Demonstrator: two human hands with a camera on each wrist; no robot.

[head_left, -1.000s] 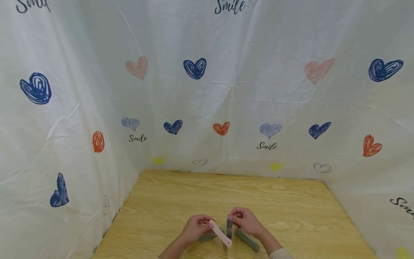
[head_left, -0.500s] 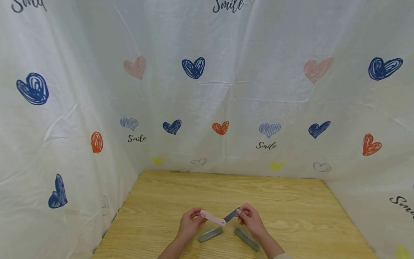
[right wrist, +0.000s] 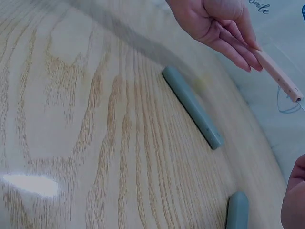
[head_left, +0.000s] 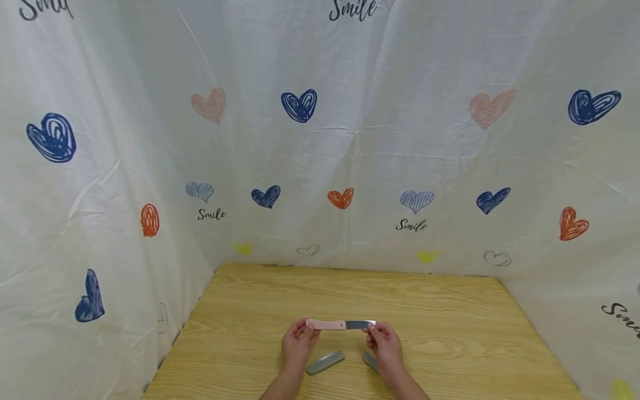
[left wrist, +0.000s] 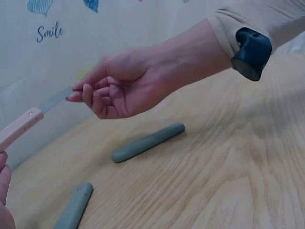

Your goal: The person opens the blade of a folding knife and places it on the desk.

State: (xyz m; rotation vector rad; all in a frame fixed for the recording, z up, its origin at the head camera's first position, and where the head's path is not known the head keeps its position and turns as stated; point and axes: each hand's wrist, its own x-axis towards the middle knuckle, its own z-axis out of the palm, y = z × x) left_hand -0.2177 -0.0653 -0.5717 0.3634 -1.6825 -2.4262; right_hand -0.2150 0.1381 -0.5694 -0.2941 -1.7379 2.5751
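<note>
A folding knife with a pink handle (head_left: 327, 325) is held level above the table, its blade (head_left: 358, 324) swung out in line with the handle. My left hand (head_left: 298, 343) pinches the handle's end. The blade's tip is pinched by my right hand (head_left: 386, 345), seen in the left wrist view with the thumb and a fingertip on it. Below the hands lie two grey-green folded knives: one (head_left: 325, 363) under the left hand, the other (head_left: 370, 361) partly hidden by the right hand. Both show whole or in part in the right wrist view.
The wooden table (head_left: 440, 316) runs back to a white cloth curtain (head_left: 370, 155) printed with hearts and the word Smile. The same cloth hangs along the left and right sides. A dark band with a device (left wrist: 252, 54) sits on the right wrist.
The pink knife has been unfolded: its blade went from sharply bent against the handle to straight. Both hands have risen slightly, and the left grey-green knife has come into full view.
</note>
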